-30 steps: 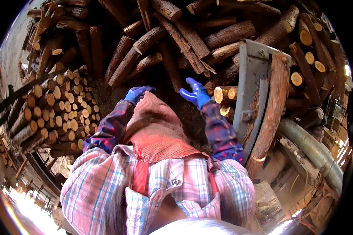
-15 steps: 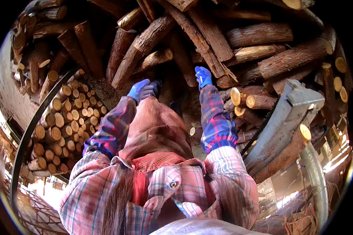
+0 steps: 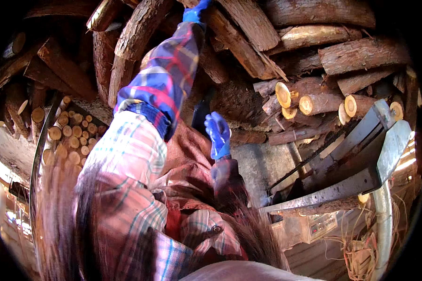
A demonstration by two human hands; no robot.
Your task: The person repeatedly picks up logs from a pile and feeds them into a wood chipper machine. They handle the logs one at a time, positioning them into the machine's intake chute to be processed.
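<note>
My left hand (image 3: 196,14), in a blue glove, reaches far forward to the top edge of the view. It meets the upper part of a long split log (image 3: 241,44) that leans down to the right; its fingers are partly cut off by the picture edge, so its grip is unclear. Closer to my body, my right hand (image 3: 217,135), also blue-gloved, is raised in front of the apron (image 3: 190,152). Its fingers are extended and somewhat apart, with nothing visible in them. A thick bark-covered log (image 3: 143,28) leans in the pile left of my left hand.
Short cut logs (image 3: 75,133) stand bundled at left inside a dark curved band (image 3: 38,164). At right are stacked logs (image 3: 318,104) with pale ends, a grey metal machine arm (image 3: 333,189), a metal pole (image 3: 383,229) and a control box (image 3: 321,226). The log pile spans the far side.
My left hand has gone from beside the apron forward and right to the split log. My right hand has drawn back toward my body. The view has turned, bringing more of the machine into sight.
</note>
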